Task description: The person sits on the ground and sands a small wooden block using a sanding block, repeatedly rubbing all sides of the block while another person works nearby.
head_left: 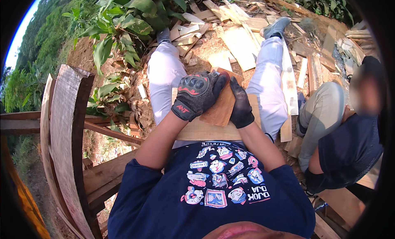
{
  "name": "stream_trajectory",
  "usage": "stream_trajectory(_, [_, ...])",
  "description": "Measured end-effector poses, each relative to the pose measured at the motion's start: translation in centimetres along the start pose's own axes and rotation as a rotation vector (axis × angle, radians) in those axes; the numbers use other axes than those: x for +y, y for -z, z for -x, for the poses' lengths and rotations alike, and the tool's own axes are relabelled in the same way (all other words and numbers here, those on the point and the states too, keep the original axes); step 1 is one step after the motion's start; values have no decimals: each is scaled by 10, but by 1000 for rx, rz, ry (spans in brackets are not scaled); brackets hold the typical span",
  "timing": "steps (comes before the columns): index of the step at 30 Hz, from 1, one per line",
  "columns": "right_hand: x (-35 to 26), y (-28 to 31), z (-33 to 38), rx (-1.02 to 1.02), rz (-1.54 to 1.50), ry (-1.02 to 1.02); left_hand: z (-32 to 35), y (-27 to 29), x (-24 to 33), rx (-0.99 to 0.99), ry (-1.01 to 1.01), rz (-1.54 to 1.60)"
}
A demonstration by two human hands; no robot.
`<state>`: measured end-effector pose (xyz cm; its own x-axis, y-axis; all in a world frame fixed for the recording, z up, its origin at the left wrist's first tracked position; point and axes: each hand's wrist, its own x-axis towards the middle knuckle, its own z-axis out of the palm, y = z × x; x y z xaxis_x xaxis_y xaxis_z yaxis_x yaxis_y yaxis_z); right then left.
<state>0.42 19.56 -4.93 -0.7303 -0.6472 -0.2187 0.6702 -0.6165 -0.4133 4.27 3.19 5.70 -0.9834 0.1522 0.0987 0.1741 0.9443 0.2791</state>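
A reddish-brown wooden block (pixel 221 111) is tilted up between my hands, above my lap. My left hand (pixel 198 93), in a black glove with a padded knuckle guard and red marks, is closed over the block's upper left side. The left fingertips are partly hidden. My right hand (pixel 242 103), in a dark glove, grips the block's right edge, thumb up along it. Below the block, a pale wooden board (pixel 205 131) lies across my thighs.
Cut boards and wood scraps (pixel 238 45) litter the ground between and beyond my feet. Tall curved planks (pixel 68 148) stand at my left beside wooden rails (pixel 109 173). A leafy plant (pixel 119 29) grows ahead. Another person (pixel 345 144) sits close on my right.
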Motion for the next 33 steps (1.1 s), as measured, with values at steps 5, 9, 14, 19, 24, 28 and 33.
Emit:
stream_trajectory(5, [-8,-11,2,-54,-27,48,-17,-4,-10,47,-98,25])
stream_trajectory(9, [-1,-3,7,6,53,46,19,-6,-12,51,-74,-8])
stream_trajectory(14, [-1,-1,11,9,167,56,44,6,-2,248,-160,11])
stream_trajectory(19, [-2,-6,11,-10,149,55,45,-2,-6,332,-148,29])
stream_trajectory(24, [-5,1,12,-33,94,7,43,-3,-6,406,-126,-22])
stream_trajectory(28, [-4,0,9,-1,107,35,43,4,0,326,-66,-32])
stream_trajectory(33, [-6,-5,10,9,144,37,45,5,3,285,-63,-31])
